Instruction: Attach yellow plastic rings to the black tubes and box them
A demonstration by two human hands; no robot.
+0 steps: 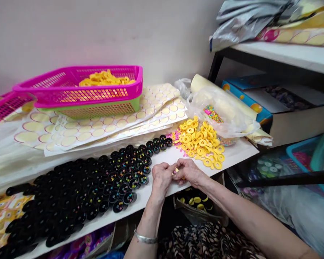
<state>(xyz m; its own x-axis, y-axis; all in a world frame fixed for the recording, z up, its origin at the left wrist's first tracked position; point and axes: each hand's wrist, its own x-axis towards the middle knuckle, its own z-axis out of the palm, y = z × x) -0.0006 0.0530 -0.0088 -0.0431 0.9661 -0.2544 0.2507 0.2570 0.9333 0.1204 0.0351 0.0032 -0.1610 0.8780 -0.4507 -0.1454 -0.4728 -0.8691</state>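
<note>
My left hand (161, 178) and my right hand (189, 172) meet at the front edge of the white tabletop. Pinched between their fingertips is a small yellow-and-pink piece (175, 171), mostly covered by the fingers. Just beyond my right hand lies a heap of yellow rings (201, 140), with tiny pink beads (175, 136) scattered at its left side. Left of my hands stand many small black cups (123, 189) in close rows. Coloured beads show inside the cups nearest me; those farther left look dark inside.
A pink basket (48, 97) with more yellow rings rests on sheets of round stickers (93, 131). Behind the heap are a clear plastic bag (226, 117) and a paper roll (218, 88). A shelf (286, 55) juts in at right. Below the table edge sits an open box (198, 212).
</note>
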